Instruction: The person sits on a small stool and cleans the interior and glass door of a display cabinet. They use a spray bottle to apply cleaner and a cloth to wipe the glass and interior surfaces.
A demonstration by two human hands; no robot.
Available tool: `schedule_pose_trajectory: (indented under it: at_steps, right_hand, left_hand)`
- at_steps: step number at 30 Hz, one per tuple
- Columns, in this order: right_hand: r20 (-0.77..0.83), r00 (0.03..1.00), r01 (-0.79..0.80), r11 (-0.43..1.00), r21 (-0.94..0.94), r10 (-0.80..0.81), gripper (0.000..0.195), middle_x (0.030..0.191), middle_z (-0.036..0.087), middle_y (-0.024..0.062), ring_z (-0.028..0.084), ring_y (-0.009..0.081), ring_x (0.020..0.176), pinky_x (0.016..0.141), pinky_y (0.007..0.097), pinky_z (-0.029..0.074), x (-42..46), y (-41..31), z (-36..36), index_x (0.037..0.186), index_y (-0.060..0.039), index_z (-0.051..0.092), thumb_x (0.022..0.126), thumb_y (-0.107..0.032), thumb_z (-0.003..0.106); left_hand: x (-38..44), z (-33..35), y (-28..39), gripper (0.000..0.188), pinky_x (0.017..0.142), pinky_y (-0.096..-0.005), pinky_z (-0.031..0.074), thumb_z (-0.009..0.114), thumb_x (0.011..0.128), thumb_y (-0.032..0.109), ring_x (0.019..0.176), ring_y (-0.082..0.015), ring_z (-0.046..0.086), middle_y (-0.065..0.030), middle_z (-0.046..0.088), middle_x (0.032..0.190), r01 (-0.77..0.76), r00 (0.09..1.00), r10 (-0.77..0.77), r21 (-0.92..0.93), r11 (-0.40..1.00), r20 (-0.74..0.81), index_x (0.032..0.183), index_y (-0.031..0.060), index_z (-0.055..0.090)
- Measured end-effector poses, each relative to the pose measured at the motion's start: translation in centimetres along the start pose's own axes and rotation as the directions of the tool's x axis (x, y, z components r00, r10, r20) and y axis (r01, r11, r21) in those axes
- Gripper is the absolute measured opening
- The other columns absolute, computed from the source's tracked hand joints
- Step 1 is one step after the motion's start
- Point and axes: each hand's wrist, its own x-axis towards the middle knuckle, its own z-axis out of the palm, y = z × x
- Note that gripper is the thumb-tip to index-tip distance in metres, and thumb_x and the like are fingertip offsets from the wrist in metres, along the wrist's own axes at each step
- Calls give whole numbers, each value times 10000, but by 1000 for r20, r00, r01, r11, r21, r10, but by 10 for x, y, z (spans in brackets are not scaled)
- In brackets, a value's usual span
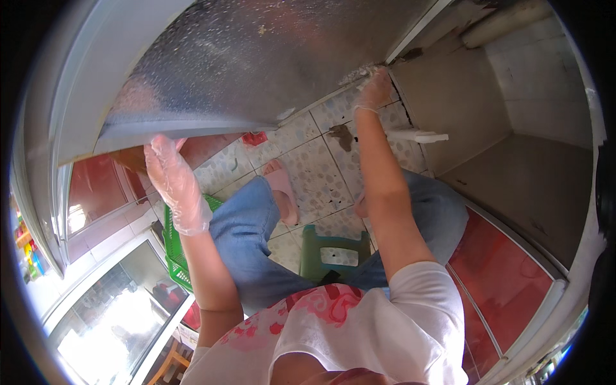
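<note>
My left hand [169, 173], in a clear plastic glove, is at the lower edge of a large grey panel [231, 62] covered with pale specks. Its fingertips meet the rim; whether they grip it cannot be told. My right hand [377, 86], gloved as well, is bent around something whitish at the panel's far lower corner, beside white foam-like residue [358, 73]. Exactly what it holds is hidden by the fingers. A white bar-like piece [417, 135] sticks out beyond my right forearm.
Below are floor tiles [313, 180] with a brown smear [341, 136] and a red scrap [254, 139]. A green plastic stool [312, 250] stands between my legs, a green basket [175, 250] at the left. Red cabinet doors [500, 269] and a grey recess [452, 96] are at the right.
</note>
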Motion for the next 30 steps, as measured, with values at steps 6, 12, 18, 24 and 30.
schedule_pose_trajectory:
  at_steps: [6, 12, 18, 24, 30]
  right_hand:
    - [47, 997, 44, 985, 165, -53, 462, 1485, 358, 198, 340, 291, 1379, 1148, 359, 253, -45, 29, 39, 1399, 82, 359, 994, -136, 396]
    - [-2, 984, -166, 936, 310, 176, 358, 1229, 578, 115, 571, 189, 1076, 902, 289, 458, 19, 58, 26, 1286, 23, 525, 974, -145, 483]
    - [-69, 938, -320, 926, 198, 339, 212, 985, 649, 58, 613, 173, 867, 798, 264, 492, 24, -3, 19, 1073, 9, 641, 913, -35, 508]
    - [-179, 971, -59, 888, 457, 157, 197, 1003, 648, 64, 615, 182, 870, 785, 303, 513, 16, -97, 21, 1014, 11, 642, 832, 54, 580]
    - [-274, 960, 56, 915, 400, 61, 59, 975, 605, 57, 591, 183, 848, 700, 334, 523, 21, -49, 30, 889, -21, 568, 836, -20, 594]
  left_hand:
    - [-1, -2, 3, 552, 918, -352, 489, 411, 1002, 458, 1019, -196, 551, -127, 558, 1086, 79, 996, -79, 16, 997, -45, 1173, -54, 523]
    - [-5, 6, 11, 691, 946, -334, 439, 468, 929, 612, 1073, -172, 544, -88, 575, 1153, 38, 998, -41, -71, 997, -44, 1253, 5, 528]
    - [-2, 6, 10, 672, 951, -346, 439, 459, 941, 597, 1076, -177, 540, -91, 564, 1165, 115, 989, -121, -66, 991, -86, 1252, 4, 521]
    - [-7, 4, 14, 689, 948, -346, 440, 445, 937, 615, 1053, -173, 539, -89, 564, 1140, 56, 998, -57, -27, 998, -30, 1235, 0, 529]
    - [-3, 8, 13, 691, 939, -341, 443, 440, 933, 625, 1033, -167, 548, -88, 572, 1122, 27, 999, -29, -47, 999, -35, 1200, -3, 552]
